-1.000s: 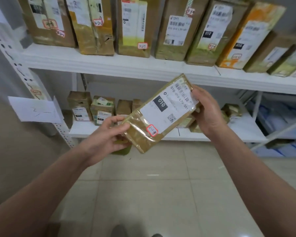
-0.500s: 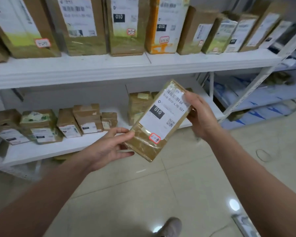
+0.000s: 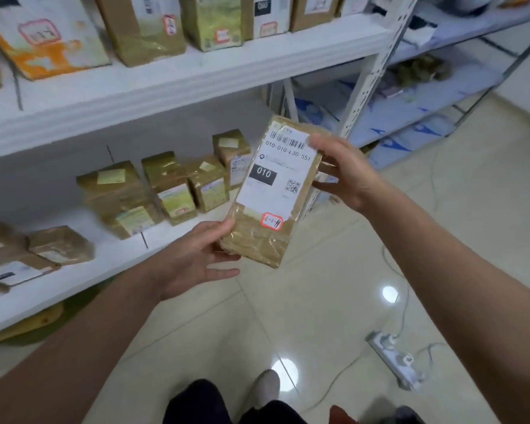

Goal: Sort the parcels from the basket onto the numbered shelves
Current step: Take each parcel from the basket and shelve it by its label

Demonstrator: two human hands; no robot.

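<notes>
- At the far left, the upper shelf [image 3: 166,84] carries a row of tall boxes [image 3: 141,29]. The lower shelf [image 3: 114,264] holds small boxes [image 3: 172,191] wrapped in tape, some upright and some lying flat.
- The left hand [image 3: 193,258] holds the parcel's near lower corner. Its thumb is on the front face, and its fingers [image 3: 224,273] reach behind and below, nearly straight.
- The parcel [image 3: 257,243] is in the air between both hands, in front of the lower shelf and touching neither shelf.
- It is a flat brown packet under clear tape, facing the person and tilted slightly right.
- A white label [image 3: 276,185] with a barcode, "010" and a QR code covers most of the face. A red-edged sticker [image 3: 271,222] near the bottom has handwriting I cannot read for certain.
- The right hand [image 3: 346,172] grips the far upper right edge, thumb on the label and fingers curled behind.
- This looks like the reading step, checking the number before shelving. The next move calls for finding the matching shelf spot and a gap among the boxes, then setting the parcel in.
- To the right, a power strip [image 3: 392,356] and its cord lie on the floor [image 3: 456,240] near the feet, so they would need stepping around.
</notes>
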